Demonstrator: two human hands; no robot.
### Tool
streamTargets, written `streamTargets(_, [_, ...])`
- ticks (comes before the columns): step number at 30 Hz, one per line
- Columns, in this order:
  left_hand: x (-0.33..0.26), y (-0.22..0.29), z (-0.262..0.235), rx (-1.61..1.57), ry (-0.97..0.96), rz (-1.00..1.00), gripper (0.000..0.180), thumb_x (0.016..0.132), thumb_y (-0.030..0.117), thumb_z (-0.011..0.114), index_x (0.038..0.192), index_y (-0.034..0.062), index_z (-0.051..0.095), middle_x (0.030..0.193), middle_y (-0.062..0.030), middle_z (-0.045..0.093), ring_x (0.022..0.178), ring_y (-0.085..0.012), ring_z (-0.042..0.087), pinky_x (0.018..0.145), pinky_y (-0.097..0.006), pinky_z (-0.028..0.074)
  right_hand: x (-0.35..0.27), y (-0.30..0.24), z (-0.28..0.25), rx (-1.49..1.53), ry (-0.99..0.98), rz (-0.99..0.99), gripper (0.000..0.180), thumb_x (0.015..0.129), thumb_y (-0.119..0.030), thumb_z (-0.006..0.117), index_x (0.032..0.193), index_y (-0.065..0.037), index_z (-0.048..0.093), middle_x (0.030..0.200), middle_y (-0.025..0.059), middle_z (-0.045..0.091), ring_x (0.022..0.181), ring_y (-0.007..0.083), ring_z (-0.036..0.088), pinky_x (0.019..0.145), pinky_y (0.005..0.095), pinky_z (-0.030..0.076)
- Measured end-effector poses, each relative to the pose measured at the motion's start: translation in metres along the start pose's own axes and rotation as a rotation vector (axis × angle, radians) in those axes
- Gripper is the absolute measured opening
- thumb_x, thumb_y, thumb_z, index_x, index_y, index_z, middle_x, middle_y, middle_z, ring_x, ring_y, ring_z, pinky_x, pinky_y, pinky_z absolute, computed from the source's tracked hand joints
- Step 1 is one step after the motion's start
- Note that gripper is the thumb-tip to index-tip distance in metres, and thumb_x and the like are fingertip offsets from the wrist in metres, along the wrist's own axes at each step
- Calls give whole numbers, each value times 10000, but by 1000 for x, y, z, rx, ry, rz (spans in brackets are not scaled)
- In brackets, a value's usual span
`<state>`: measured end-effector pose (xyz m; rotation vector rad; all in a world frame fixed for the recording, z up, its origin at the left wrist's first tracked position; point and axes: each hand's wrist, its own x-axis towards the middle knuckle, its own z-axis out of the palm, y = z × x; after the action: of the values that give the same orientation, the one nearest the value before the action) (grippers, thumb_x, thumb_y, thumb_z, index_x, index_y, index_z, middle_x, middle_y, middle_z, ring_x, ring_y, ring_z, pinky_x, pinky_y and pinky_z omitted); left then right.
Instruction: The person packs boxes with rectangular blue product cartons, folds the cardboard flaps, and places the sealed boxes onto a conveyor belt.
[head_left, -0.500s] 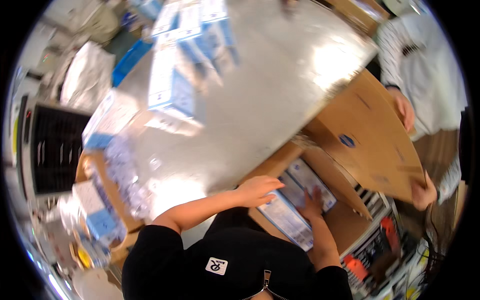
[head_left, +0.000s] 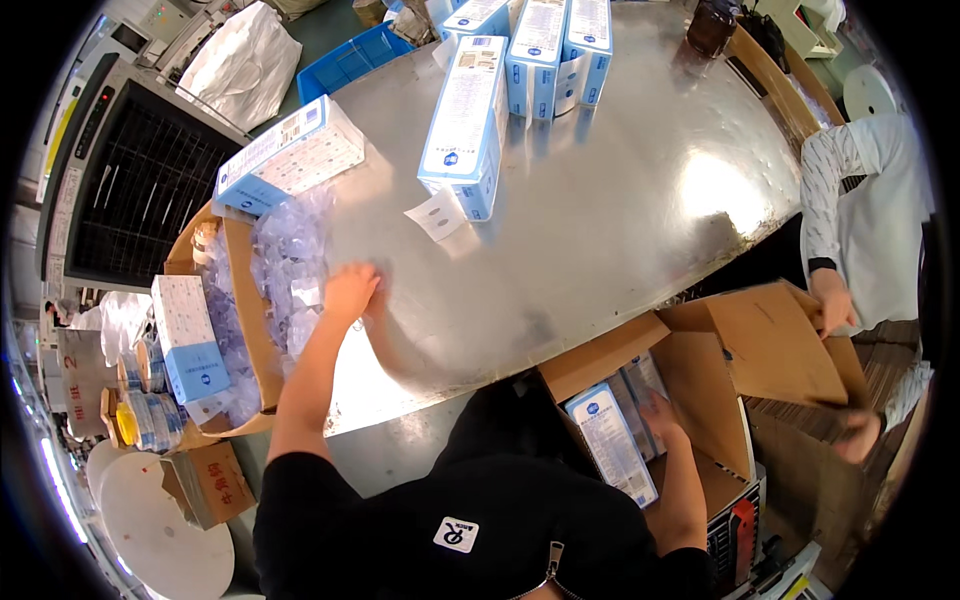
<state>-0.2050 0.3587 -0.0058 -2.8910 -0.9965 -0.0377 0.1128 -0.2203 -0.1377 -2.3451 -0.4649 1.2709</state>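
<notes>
My left hand (head_left: 352, 290) hovers over the metal table beside a pile of clear plastic pieces (head_left: 288, 255). Its fingers are loosely bent and a little blurred, and I see nothing in them. Down inside an open cardboard carton (head_left: 722, 385) at the lower right is my right hand (head_left: 660, 415), fingers extended against the packed boxes. A blue-and-white box (head_left: 612, 445) lies along the carton's near left side. Next to it, partly under my right hand, is another box (head_left: 643, 378). Several more blue-and-white boxes stand on the table, the nearest a long box (head_left: 465, 125) with its end flap out.
Across the carton, a co-worker's hand (head_left: 832, 300) is at a cardboard sheet (head_left: 775, 340); the other hand is blurred. At left, a box (head_left: 290, 155) lies by a cardboard tray (head_left: 250, 310) of plastic pieces. A blue crate (head_left: 350, 62) and a dark jar (head_left: 710, 28) are farther back.
My left hand has left the carton and swung left over the table. My right hand stays among the boxes. The co-worker's cardboard sheet has shifted, and my view has turned.
</notes>
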Motion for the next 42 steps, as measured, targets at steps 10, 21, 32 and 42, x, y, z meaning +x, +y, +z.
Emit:
streamTargets(10, [-53,-3,40,-40,130,273,146,778,233,596,749,114,516,663,-63,567,588,-229,588,501,-366,470,-60,-56,5,-8,75,-46,464,796,-171,615,1215,-8,499,1126,202,576,1028,303,573,837,358,467])
streamTargets(21, [12,286,-68,-2023,-560,-37,338,940,333,453,692,104,447,550,34,405,479,-58,358,425,-218,277,-78,-285,23,1239,-108,-386,281,838,-89,620,1094,-54,510,894,22,573,743,71,525,585,184,409])
streamTargets(32, [-23,378,-58,-1528,-1188,283,243,928,159,447,728,26,488,686,-9,508,615,-50,446,543,-223,391,-129,-162,9,1581,-200,-130,103,835,-74,626,902,-31,562,739,26,555,589,66,464,480,173,324])
streamTargets(42, [-29,379,-27,-1336,-929,481,179,878,108,471,1009,13,547,876,-95,580,831,-188,554,745,-306,442,-107,-126,33,1342,155,48,74,826,-106,631,790,-43,615,627,19,565,533,73,495,446,189,343])
